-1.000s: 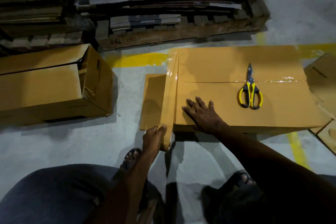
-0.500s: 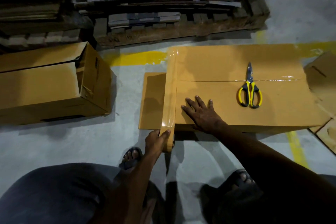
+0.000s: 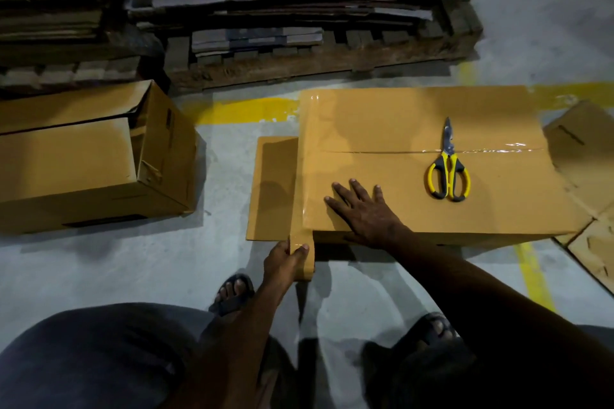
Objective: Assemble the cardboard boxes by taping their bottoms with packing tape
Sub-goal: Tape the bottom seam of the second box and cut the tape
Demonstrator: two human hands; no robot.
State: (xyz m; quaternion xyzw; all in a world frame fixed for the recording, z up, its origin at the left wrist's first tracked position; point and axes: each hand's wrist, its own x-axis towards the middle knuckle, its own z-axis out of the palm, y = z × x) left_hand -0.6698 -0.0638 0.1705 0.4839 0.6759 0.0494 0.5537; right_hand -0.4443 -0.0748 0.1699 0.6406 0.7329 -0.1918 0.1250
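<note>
Scissors [image 3: 448,169] lie on the box [image 3: 415,116], another box [image 3: 83,159] left of it.

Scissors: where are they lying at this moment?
In the head view, the scissors lie on the cardboard box toward its right side, across the taped seam, right of the right hand pressing the box.

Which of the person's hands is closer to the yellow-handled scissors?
Right. The right hand lies flat on the cardboard box, just left of the scissors; the left hand grips the tape roll off the box's near-left corner.
</note>
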